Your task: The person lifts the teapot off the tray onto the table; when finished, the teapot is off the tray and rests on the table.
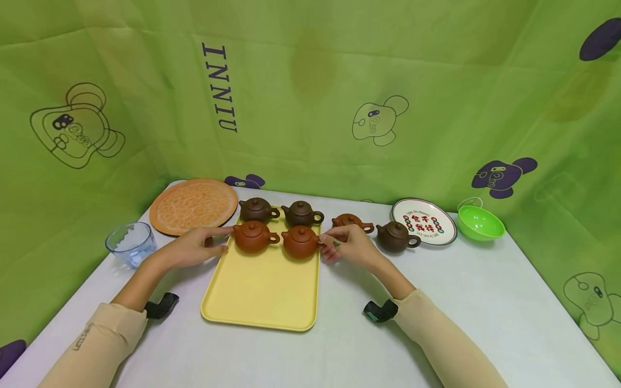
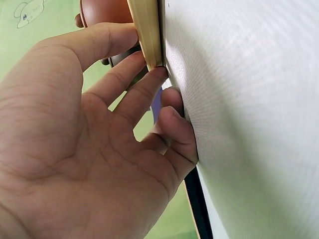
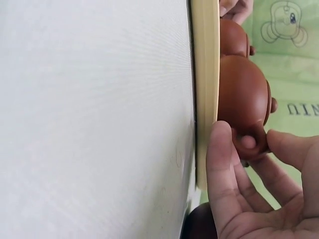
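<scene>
A yellow tray (image 1: 262,291) bears two reddish-brown teapots, a left one (image 1: 251,237) and a right one (image 1: 299,242), side by side. Behind them stand two dark brown teapots, one at left (image 1: 257,209) and one at right (image 1: 301,214). My right hand (image 1: 350,245) pinches the handle of the right reddish-brown teapot between thumb and fingers; in the right wrist view, a fingertip shows through the handle (image 3: 260,142). My left hand (image 1: 194,248) touches the tray's left edge (image 2: 145,30) with thumb and fingertips, close to the left reddish-brown teapot's spout.
Right of the tray are another reddish-brown teapot (image 1: 346,220), a dark brown teapot (image 1: 395,237), a patterned white plate (image 1: 422,221) and a green bowl (image 1: 480,223). At left lie a round orange-brown mat (image 1: 194,205) and a clear glass bowl (image 1: 131,245). Green cloth (image 1: 301,108) hangs behind.
</scene>
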`<state>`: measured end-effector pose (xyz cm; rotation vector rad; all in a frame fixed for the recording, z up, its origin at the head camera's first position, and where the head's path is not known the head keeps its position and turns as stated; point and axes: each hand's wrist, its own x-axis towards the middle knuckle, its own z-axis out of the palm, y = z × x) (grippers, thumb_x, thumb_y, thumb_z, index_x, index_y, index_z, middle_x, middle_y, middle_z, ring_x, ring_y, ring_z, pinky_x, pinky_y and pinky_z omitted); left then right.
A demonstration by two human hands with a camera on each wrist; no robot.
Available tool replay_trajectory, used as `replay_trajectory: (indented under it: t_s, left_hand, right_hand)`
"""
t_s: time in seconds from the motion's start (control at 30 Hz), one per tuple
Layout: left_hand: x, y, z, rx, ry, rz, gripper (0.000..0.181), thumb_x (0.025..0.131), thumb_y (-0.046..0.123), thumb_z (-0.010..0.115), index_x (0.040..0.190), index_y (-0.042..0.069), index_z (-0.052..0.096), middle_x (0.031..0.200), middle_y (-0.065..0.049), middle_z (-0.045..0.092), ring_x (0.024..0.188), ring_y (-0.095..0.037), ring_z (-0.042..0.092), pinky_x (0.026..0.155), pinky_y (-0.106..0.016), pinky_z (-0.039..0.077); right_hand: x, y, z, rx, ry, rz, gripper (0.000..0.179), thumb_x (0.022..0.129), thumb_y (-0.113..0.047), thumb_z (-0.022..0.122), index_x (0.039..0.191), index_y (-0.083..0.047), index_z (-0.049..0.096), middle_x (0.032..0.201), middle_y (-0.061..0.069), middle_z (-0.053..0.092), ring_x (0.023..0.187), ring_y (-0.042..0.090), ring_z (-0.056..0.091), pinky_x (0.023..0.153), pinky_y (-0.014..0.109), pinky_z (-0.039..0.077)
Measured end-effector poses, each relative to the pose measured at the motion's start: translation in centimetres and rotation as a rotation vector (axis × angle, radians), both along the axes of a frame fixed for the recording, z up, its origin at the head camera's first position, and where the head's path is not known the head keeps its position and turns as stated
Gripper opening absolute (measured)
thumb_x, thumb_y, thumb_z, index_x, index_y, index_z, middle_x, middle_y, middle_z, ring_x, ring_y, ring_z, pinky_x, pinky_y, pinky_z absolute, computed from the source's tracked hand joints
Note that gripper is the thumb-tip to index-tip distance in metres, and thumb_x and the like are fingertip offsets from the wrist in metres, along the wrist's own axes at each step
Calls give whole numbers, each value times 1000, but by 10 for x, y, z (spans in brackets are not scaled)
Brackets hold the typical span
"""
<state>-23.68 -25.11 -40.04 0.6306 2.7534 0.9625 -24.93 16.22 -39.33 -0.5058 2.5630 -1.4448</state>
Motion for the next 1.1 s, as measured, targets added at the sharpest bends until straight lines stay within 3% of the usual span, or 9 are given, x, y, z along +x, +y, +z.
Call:
replay_trajectory:
  t_s: [0.13, 0.3, 0.5, 0.83, 1.1]
  left_hand:
    - [0, 0, 0, -5, -11, 1, 57, 103, 24, 69, 156, 9, 54, 91, -2, 66, 73, -12, 50, 61, -26, 42]
    - [1, 1, 0, -4, -14, 1, 57, 102, 23, 69, 155, 8, 55, 107, -6, 72, 74, -13, 51, 62, -26, 42]
    - [1, 1, 0, -9, -16, 1, 56, 103, 23, 69, 155, 8, 55, 116, -8, 73, 75, -14, 51, 62, -26, 42]
    - [1, 1, 0, 1, -8, -1, 55, 103, 21, 68, 155, 8, 55, 121, -9, 73, 75, -14, 51, 62, -26, 42]
    - [1, 0, 1, 1, -7, 9, 56, 103, 22, 68, 155, 8, 54, 112, -8, 72, 75, -14, 50, 63, -27, 41]
  right_hand:
    - [2, 3, 1, -13, 1, 5, 25, 103, -20, 70, 113, 1, 80, 94, 16, 81, 79, 10, 70, 77, 20, 54]
    - [5, 12, 5, -87, -74, 29, 28, 105, -20, 68, 116, 4, 77, 95, 25, 79, 73, 14, 75, 74, 30, 63]
    - [10, 26, 7, -120, -91, 33, 28, 105, -19, 68, 114, 6, 77, 96, 31, 77, 72, 18, 76, 74, 39, 65]
    - [19, 54, 8, -122, -78, 19, 30, 106, -15, 66, 119, 11, 74, 98, 33, 76, 74, 17, 77, 75, 38, 66]
    - [26, 72, 6, -87, -76, -13, 32, 106, -17, 66, 121, 10, 74, 97, 30, 78, 73, 16, 77, 74, 34, 65]
